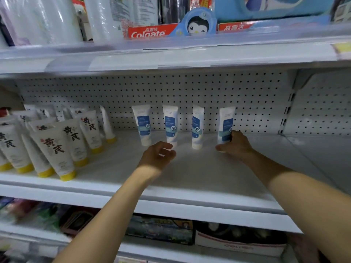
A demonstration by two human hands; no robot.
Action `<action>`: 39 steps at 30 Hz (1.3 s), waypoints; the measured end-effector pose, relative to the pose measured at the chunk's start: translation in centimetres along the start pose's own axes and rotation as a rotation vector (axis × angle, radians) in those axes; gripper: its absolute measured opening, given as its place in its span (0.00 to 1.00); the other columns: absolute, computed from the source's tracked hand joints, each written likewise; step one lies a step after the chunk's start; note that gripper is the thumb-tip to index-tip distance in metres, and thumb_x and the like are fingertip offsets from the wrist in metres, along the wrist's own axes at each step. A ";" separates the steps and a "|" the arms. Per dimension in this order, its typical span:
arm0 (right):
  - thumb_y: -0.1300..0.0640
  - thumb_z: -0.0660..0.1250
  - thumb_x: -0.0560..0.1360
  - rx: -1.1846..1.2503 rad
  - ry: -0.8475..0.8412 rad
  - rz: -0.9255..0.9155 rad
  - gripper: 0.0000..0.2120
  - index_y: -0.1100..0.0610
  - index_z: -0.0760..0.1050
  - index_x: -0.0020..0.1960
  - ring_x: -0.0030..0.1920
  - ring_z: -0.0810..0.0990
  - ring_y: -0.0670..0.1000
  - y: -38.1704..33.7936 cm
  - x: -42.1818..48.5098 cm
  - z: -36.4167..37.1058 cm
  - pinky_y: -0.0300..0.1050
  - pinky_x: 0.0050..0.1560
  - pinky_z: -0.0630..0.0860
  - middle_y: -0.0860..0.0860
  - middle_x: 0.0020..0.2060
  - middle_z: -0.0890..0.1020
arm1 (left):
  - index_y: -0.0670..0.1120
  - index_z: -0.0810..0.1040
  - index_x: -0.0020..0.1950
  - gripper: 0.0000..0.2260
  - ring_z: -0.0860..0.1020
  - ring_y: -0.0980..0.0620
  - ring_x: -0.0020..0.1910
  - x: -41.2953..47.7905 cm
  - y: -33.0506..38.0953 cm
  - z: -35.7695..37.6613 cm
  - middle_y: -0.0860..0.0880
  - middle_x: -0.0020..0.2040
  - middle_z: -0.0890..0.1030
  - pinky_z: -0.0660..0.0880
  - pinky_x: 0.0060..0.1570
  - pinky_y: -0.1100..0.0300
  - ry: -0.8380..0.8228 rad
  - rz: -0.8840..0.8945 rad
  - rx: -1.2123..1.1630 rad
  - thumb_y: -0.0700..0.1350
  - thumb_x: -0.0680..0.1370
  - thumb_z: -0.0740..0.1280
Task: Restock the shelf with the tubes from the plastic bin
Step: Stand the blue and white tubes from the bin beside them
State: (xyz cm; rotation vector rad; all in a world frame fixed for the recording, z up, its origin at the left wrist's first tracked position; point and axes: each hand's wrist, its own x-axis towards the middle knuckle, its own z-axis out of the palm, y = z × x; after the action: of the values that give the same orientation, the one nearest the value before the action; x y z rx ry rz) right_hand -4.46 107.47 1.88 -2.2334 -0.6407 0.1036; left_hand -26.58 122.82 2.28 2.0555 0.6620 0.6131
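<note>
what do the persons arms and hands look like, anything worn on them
Both forearms are bare as far as the view shows: no sleeves, gloves, watch or bracelets in sight. The left hand and right hand carry no visible rings, though the picture is slightly blurred and the fingers sit in shadow under the upper shelf, so small items could be missed. Upper arms are out of frame.

1. A shop: white metal shelf [190, 168] with pegboard backing [247, 95] behind the hands [158, 154].
2. Boxed Colgate toothpaste [150, 31] stocked above the hands.
3. Rows of yellow-capped tubes [57, 145] left of them.
</note>
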 end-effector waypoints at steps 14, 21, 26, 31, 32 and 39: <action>0.53 0.75 0.70 0.010 0.147 0.064 0.40 0.66 0.57 0.71 0.66 0.71 0.63 -0.1 -2.2 -0.5 0.55 0.62 0.72 0.63 0.68 0.68 | 0.52 0.77 0.55 0.09 0.81 0.49 0.45 -1.8 0.2 0.3 0.50 0.47 0.81 0.78 0.50 0.55 0.029 -0.005 0.091 0.49 0.76 0.69; 0.49 0.66 0.76 -0.283 -0.053 -0.133 0.18 0.53 0.69 0.63 0.57 0.77 0.53 -4.0 -9.8 -0.5 0.47 0.55 0.73 0.51 0.59 0.76 | 0.56 0.76 0.58 0.12 0.80 0.53 0.44 -5.2 -0.3 -3.1 0.58 0.45 0.81 0.79 0.47 0.53 0.069 0.132 0.350 0.53 0.75 0.68; 0.49 0.66 0.76 -0.384 -0.041 -0.317 0.19 0.51 0.68 0.65 0.55 0.77 0.53 -8.9 -15.1 2.3 0.49 0.55 0.76 0.50 0.59 0.76 | 0.54 0.76 0.59 0.12 0.78 0.52 0.43 -8.3 -2.3 -8.1 0.59 0.45 0.79 0.78 0.46 0.52 0.126 0.164 0.405 0.54 0.77 0.66; 0.48 0.63 0.76 -0.458 -0.051 -0.511 0.18 0.52 0.68 0.64 0.57 0.77 0.54 -13.8 -20.0 8.4 0.52 0.53 0.76 0.51 0.60 0.77 | 0.55 0.75 0.59 0.13 0.78 0.53 0.43 -12.3 -7.1 -14.8 0.59 0.46 0.79 0.77 0.45 0.52 0.124 0.085 0.398 0.55 0.76 0.67; 0.48 0.63 0.77 -0.451 -0.063 -0.536 0.17 0.52 0.68 0.64 0.56 0.77 0.54 -15.0 -21.1 9.8 0.52 0.52 0.76 0.50 0.60 0.77 | 0.56 0.75 0.58 0.13 0.78 0.53 0.43 -13.1 -8.3 -16.2 0.59 0.45 0.79 0.77 0.46 0.52 0.132 0.063 0.402 0.55 0.75 0.67; 0.48 0.62 0.77 -0.438 -0.262 -0.716 0.17 0.50 0.68 0.64 0.59 0.75 0.53 -23.9 -29.1 23.5 0.49 0.49 0.74 0.49 0.59 0.75 | 0.54 0.73 0.63 0.16 0.79 0.51 0.49 -21.1 -19.1 -28.6 0.56 0.53 0.79 0.77 0.49 0.51 0.112 -0.088 0.661 0.57 0.77 0.65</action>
State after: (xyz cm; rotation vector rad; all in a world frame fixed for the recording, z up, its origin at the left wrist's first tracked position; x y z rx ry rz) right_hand -45.99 122.78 -0.66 -2.2612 -1.7004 -0.1204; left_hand -64.65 135.03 -3.16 2.5862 1.1287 0.4996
